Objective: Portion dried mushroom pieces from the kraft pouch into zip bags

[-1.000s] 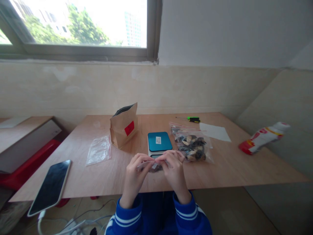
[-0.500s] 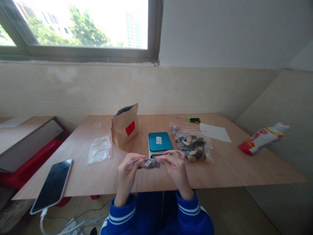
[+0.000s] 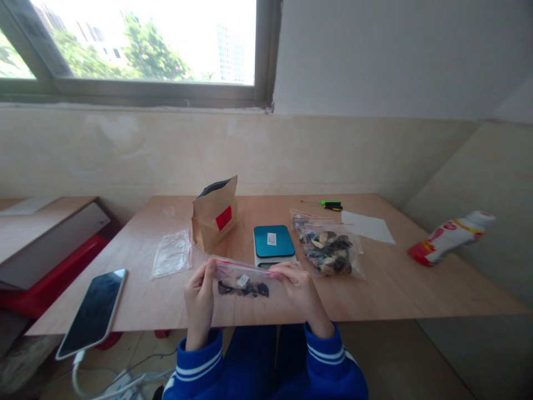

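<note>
Between my two hands hangs a clear zip bag (image 3: 242, 289) with a red-edged top, a small white label and dark dried pieces at its bottom. My left hand (image 3: 200, 291) pinches its upper left corner. My right hand (image 3: 295, 283) pinches the upper right end of the seal. Just beyond the bag stands a digital scale (image 3: 273, 241) with a blue plate, its display partly covered by the bag and my fingers. Several filled zip bags (image 3: 328, 253) of brown and black dried pieces lie to the right of the scale.
A brown paper pouch (image 3: 214, 216) with a red label stands open at back left, near empty clear bags (image 3: 171, 254). A phone (image 3: 92, 314) on a cable overhangs the left edge. Screwdrivers (image 3: 332, 205), white paper (image 3: 368, 228) and a tilted bottle (image 3: 449, 238) are at right.
The held bag has swung from nearly flat to hanging upright, showing its front and contents. My left hand has moved left to its corner, and the hands are farther apart.
</note>
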`<state>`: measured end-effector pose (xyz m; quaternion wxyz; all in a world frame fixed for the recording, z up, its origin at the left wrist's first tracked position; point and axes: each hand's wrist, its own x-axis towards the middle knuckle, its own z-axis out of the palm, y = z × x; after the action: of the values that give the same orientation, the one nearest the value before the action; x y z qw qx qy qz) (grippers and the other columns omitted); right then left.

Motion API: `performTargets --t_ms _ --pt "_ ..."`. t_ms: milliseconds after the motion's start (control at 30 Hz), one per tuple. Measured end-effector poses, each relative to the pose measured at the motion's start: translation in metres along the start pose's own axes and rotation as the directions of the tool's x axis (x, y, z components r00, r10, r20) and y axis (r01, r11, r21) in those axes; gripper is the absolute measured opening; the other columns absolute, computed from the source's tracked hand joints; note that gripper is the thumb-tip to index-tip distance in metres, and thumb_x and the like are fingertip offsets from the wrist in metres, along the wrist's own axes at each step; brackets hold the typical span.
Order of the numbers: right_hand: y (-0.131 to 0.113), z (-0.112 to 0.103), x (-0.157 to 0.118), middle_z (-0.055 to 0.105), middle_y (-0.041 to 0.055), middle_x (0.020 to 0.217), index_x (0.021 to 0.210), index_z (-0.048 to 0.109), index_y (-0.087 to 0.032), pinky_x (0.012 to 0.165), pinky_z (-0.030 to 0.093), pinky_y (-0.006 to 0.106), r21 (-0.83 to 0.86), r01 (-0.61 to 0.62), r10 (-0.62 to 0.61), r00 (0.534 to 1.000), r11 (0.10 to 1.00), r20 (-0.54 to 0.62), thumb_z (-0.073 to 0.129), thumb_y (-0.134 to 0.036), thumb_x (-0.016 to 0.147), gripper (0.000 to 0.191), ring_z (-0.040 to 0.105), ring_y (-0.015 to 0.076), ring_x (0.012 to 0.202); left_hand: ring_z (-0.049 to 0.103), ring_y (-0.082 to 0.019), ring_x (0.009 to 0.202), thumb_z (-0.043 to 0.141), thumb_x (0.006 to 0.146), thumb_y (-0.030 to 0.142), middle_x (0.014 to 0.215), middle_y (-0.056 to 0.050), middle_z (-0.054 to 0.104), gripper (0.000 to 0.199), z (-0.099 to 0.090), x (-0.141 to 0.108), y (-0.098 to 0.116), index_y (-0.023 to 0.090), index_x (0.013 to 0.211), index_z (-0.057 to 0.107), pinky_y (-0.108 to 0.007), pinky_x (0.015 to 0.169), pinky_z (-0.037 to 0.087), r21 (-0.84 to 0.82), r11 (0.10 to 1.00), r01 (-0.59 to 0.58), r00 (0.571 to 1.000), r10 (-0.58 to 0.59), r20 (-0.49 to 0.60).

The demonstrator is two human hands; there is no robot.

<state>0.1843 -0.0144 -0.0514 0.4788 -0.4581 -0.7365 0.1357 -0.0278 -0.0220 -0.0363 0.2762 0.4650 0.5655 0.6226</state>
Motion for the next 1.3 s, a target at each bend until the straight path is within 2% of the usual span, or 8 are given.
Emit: performTargets --t_ms 133,300,400,600,800,1000,1167,1300 --pt "-0.002 0.004 0.0 0.077 0.0039 0.084 0.083 0.076 -0.025 0.076 0.053 0.036 0.098 -0.02 0.016 0.999 0.995 0.045 0.054 -0.03 0.093 0.025 0.07 0.021 0.079 0.049 -0.012 0.055 0.06 0.081 0.048 0.055 0.003 0.054 0.037 -0.002 0.001 -0.004 0.018 0.059 0.06 -0.023 0.052 0.04 -0.036 0.999 0.017 0.999 -0.018 -0.032" --pt "-0.008 0.009 -0.001 0.072 0.0079 0.109 0.121 0.063 -0.023 0.087 0.054 0.036 0.431 -0.267 0.201 0.96 0.862 0.194 0.058 -0.047 0.088 0.041 0.068 0.0232 0.102 0.06 -0.013 0.058 0.061 0.081 0.046 0.063 0.001 0.066 0.031 0.009 0.002 -0.007 0.016 0.073 0.067 -0.023 0.058 0.049 -0.348 0.927 0.141 0.973 -0.195 -0.125" --pt "-0.009 0.013 0.0 0.074 0.0084 0.101 0.104 0.069 -0.019 0.083 0.055 0.034 0.488 -0.344 0.27 0.938 0.802 0.216 0.064 -0.05 0.082 0.039 0.069 0.0228 0.095 0.068 -0.017 0.066 0.063 0.079 0.046 0.072 -0.003 0.072 0.033 0.018 0.002 -0.003 0.015 0.081 0.07 -0.027 0.063 0.054 -0.492 0.833 0.251 0.951 -0.306 -0.033" --pt "0.01 -0.007 0.002 0.074 0.0063 0.08 0.083 0.069 -0.017 0.075 0.057 0.034 0.529 -0.433 0.558 0.824 0.73 -0.096 0.068 -0.052 0.076 0.036 0.069 0.022 0.078 0.067 -0.027 0.101 0.044 0.086 0.062 0.121 -0.016 0.067 0.061 0.017 0.003 -0.002 0.014 0.117 0.065 -0.034 0.072 0.056 -0.336 0.858 0.387 0.908 -0.293 0.298" --pt "0.083 -0.094 0.008 0.072 0.0108 0.088 0.093 0.067 -0.015 0.058 0.056 0.035 0.447 -0.516 0.678 0.626 0.731 -0.385 0.074 -0.057 0.063 0.052 0.068 0.0271 0.08 0.068 -0.026 0.099 0.051 0.085 0.055 0.122 -0.016 0.066 0.053 -0.003 0.012 -0.011 0.014 0.116 0.065 -0.038 0.08 0.054 -0.22 0.924 0.312 0.923 -0.239 0.302" --pt "0.132 -0.142 0.025 0.067 0.024 0.099 0.116 0.058 -0.003 0.082 0.049 0.053 -0.112 -0.693 0.508 0.619 0.712 -0.599 0.061 -0.049 0.076 0.06 0.063 0.0358 0.093 0.069 -0.024 0.092 0.054 0.084 0.053 0.116 -0.013 0.069 0.048 -0.014 0.016 -0.013 0.016 0.111 0.067 -0.035 0.078 0.054 -0.199 0.933 0.3 0.929 -0.238 0.282" --pt "0.119 -0.099 0.012 0.04 0.0299 0.141 0.136 0.042 -0.004 0.101 0.032 0.06 -0.554 -0.593 0.169 0.757 0.584 -0.631 0.048 -0.044 0.087 0.063 0.038 0.0418 0.129 0.068 -0.024 0.094 0.052 0.085 0.051 0.116 -0.012 0.069 0.044 -0.017 0.016 -0.011 0.016 0.108 0.067 -0.036 0.079 0.053 -0.148 0.96 0.236 0.953 -0.198 0.229" --pt "0.123 -0.066 0.006 0.047 0.0228 0.138 0.13 0.051 -0.011 0.102 0.034 0.054 -0.677 -0.47 0.234 0.88 0.567 -0.414 0.033 -0.04 0.094 0.05 0.043 0.0362 0.127 0.064 -0.023 0.102 0.049 0.087 0.048 0.119 -0.009 0.067 0.038 -0.019 0.021 -0.006 0.02 0.108 0.066 -0.036 0.084 0.05 -0.055 0.996 0.073 0.992 -0.067 0.106"
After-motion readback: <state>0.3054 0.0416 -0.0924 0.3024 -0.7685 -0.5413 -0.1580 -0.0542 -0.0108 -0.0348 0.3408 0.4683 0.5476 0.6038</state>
